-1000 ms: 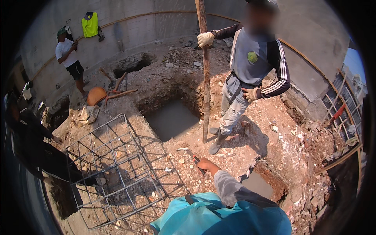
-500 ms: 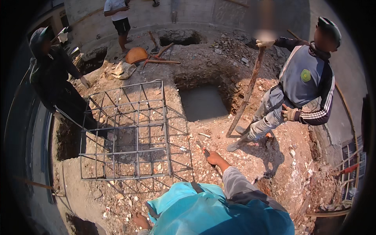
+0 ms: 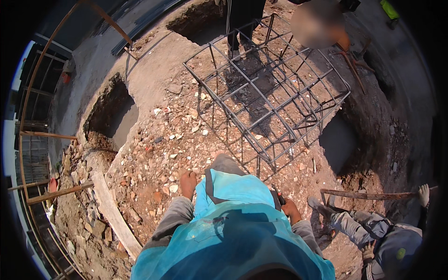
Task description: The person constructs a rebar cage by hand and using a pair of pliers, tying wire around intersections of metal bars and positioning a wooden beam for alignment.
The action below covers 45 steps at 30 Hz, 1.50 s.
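My right hand (image 3: 291,211), beside my right thigh, is closed round a dark-handled hand tool (image 3: 280,198). My sleeve and clothing partly cover that tool, so its exact kind does not show. On the other side, my left hand (image 3: 188,184) hangs over the rubble with its fingers curled in, and I see nothing in it. Ahead of me a cage of tied steel bars (image 3: 252,84) rests on the ground, touched by neither hand. My blue top (image 3: 233,224) fills the lower middle.
A pit (image 3: 126,123) opens at left, another pit (image 3: 340,140) at right and a third pit (image 3: 200,30) beyond. One person (image 3: 242,18) stands behind the cage. Another person (image 3: 392,233), at lower right, grips a wooden pole (image 3: 373,195). A plank (image 3: 114,212) lies near my left.
My view has swung left, so the cage now appears farther right and the pole-holding person lower right. My left hand has come up into clearer view; my right hand keeps the tool.
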{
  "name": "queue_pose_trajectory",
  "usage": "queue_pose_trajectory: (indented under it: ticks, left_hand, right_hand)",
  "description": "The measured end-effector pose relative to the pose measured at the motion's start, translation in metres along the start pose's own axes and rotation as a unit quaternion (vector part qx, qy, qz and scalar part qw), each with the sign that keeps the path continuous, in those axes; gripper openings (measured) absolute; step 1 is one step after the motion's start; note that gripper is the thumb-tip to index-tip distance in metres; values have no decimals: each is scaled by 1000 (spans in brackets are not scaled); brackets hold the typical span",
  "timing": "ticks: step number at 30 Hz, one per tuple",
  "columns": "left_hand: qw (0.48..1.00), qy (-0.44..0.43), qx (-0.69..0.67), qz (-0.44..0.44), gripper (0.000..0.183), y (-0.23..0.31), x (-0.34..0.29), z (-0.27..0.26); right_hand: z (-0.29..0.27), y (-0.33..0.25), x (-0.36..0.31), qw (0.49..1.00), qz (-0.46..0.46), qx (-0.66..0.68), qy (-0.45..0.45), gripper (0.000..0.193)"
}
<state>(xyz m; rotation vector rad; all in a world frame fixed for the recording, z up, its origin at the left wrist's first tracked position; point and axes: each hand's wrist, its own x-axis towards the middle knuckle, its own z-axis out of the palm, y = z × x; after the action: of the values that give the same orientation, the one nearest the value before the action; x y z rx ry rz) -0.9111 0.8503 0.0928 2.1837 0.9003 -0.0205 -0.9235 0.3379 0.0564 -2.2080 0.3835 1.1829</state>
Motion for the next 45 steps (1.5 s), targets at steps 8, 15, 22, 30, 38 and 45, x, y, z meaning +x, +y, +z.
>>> queue_pose_trajectory:
  ticks: [8,15,22,30,38,45]
  left_hand:
    - [998,-24,65,-4,26,9,113,-27]
    - [969,-64,180,155,22,108,280,5]
    - [917,-32,241,318,19,166,418,119]
    - [938,-37,110,326,13,161,426,154]
    - [977,-63,102,175,14,33,255,20]
    - [981,3,97,166,32,55,220,-42]
  right_hand:
    - [-9,-73,8,986,39,141,78,33]
    - [20,-158,-29,970,-1,223,99,43]
    - [37,-160,-69,981,45,181,-54,39]
    - [55,-112,-77,949,176,253,-66,41]
    - [11,-189,-17,943,148,186,233,35]
    - [31,-240,50,872,12,372,318,18]
